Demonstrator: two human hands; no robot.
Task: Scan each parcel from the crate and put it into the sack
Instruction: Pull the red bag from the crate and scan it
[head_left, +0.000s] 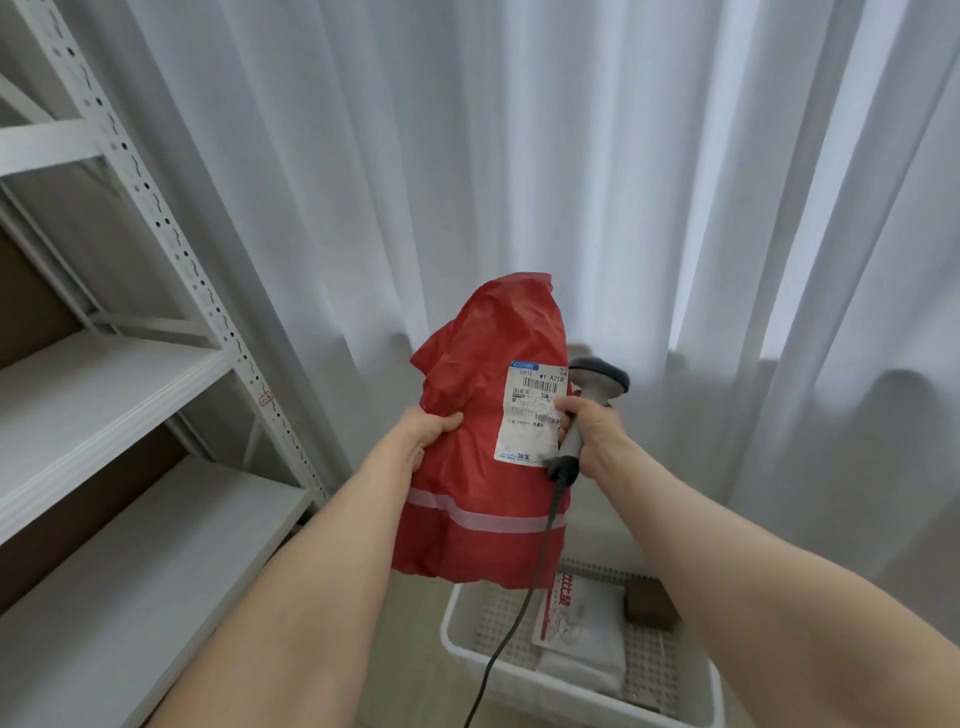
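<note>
Now we hold the red parcel (483, 467) up, left hand (426, 434) gripping its 9 o'clock edge so the label (531, 415) faces us. Right hand (589, 431) clasps the scanner (597, 387) at 3 o'clock, beside the label, prob. to scan. Crate (448, 631) at 6 o'clock; sack unseen.

You face a white curtain (519, 156), daylight glowing through it.
Left of the curtain stands a white metal rack (171, 228) with perforated uprights; its shelves (104, 379) are white boards, with brown panels (31, 312) showing behind them. Below the curtain lies a pale beige floor (410, 649). The curtain hangs in long folds, brightest toward your right.
</note>
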